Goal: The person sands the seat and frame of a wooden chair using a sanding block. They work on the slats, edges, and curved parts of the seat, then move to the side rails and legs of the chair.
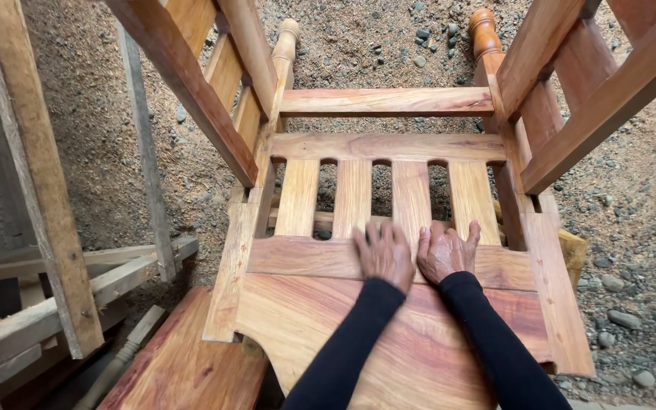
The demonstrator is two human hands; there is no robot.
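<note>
A reddish-brown wooden chair (305,304) lies tipped over on gravel, seen from above its backrest. My left hand (383,253) and my right hand (445,250) rest flat, side by side, on the crossrail (298,257) just below four vertical slats (354,196). Fingers of both hands are spread and hold nothing. Both arms wear black sleeves. Two turned leg ends (483,32) point away at the top.
Gravel and sawdust ground (632,228) surrounds the chair. Pale rough timber pieces (47,228) stand and lie at the left. A flat reddish board (184,364) lies at the bottom left. Armrest frames rise on both sides.
</note>
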